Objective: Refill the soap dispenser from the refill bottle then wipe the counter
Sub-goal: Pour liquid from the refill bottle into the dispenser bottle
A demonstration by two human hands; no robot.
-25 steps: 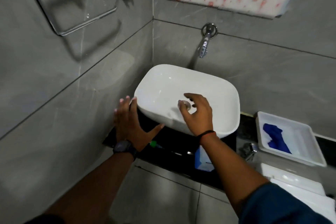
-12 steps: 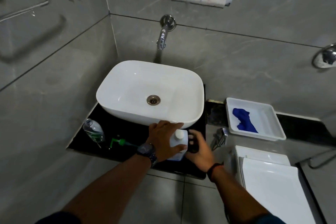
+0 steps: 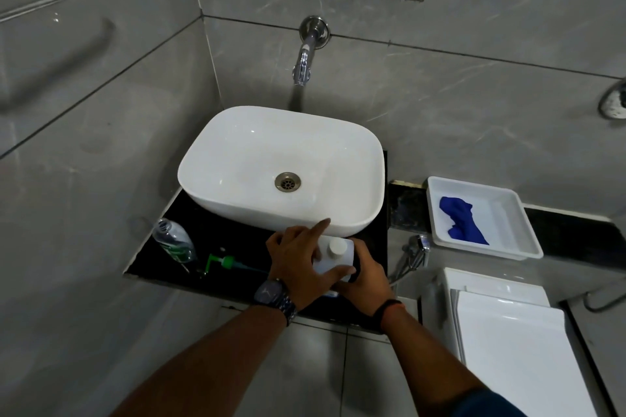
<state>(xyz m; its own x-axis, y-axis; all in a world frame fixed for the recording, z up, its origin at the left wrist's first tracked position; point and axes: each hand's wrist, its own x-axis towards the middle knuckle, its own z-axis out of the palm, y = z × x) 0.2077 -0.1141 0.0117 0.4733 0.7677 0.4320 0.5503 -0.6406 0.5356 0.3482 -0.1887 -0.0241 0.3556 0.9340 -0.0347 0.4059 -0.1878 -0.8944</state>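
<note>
Refill bottle [image 3: 330, 261] stands capped on the black surface [image 3: 220, 237] before the sink [image 3: 281, 169], both hands' fingers wrapped around it. Dispenser [image 3: 174, 240] sits opened, pump [image 3: 223, 262] beside it. Pouring and wiping remain; cloth [image 3: 460, 220] waits in its tray [image 3: 508, 230]. The bottle's lower body is hidden.

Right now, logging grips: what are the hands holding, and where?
Both the left hand and right hand grip the white capped plastic refill bottle by its body.

My forearms are bare. A dark metal-link wristwatch [image 3: 273, 294] sits on my left wrist, a thin black-and-red band [image 3: 391, 305] on my right, with a blue sleeve [image 3: 487, 404].
</note>
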